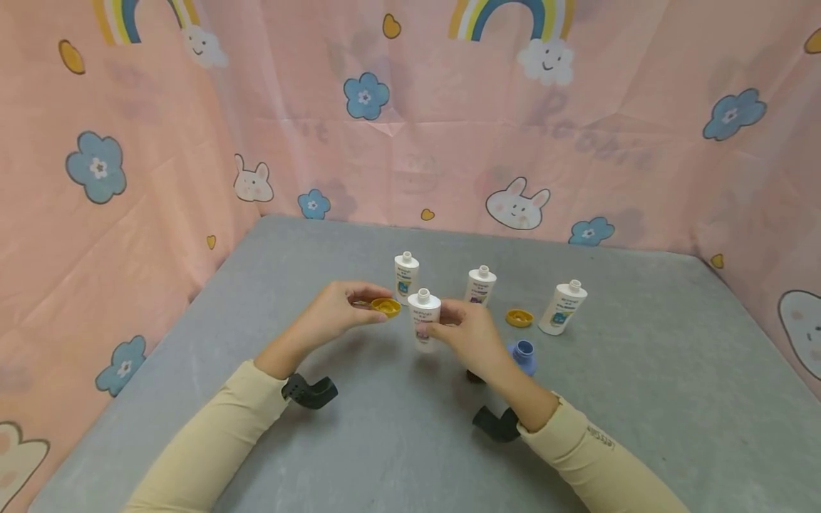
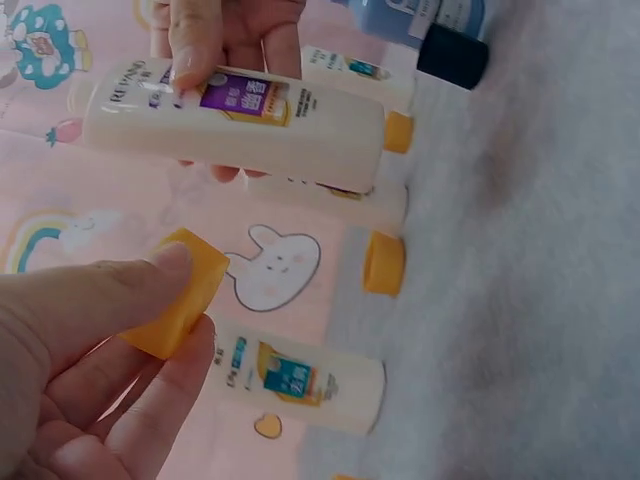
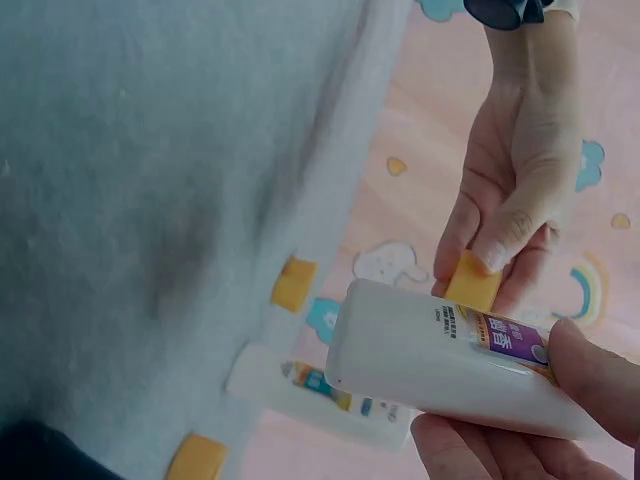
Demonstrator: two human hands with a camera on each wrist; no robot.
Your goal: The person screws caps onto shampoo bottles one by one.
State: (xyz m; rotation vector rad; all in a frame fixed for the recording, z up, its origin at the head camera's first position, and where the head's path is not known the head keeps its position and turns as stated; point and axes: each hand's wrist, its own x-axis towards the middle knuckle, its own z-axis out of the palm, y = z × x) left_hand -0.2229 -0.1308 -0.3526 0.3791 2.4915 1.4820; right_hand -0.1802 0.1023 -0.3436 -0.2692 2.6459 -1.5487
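My left hand (image 1: 330, 315) pinches a yellow bottle cap (image 1: 386, 307) between thumb and fingers, its hollow side up in the head view. Just right of it, my right hand (image 1: 471, 336) holds an uncapped white bottle (image 1: 423, 317) upright around its side, its bare neck on top. That bottle carries a purple label (image 2: 245, 97), clear in the left wrist view. Cap and held bottle stand apart in the head view. Behind them is another uncapped white bottle (image 1: 406, 276). A further white bottle (image 1: 480, 285) is partly hidden by my right hand.
Farther right, an uncapped white bottle (image 1: 563, 309) stands beside a loose yellow cap (image 1: 519, 318). An open blue bottle (image 1: 524, 358) and a dark cap (image 1: 475, 377) are partly behind my right forearm. More yellow caps (image 3: 197, 460) show in the right wrist view.
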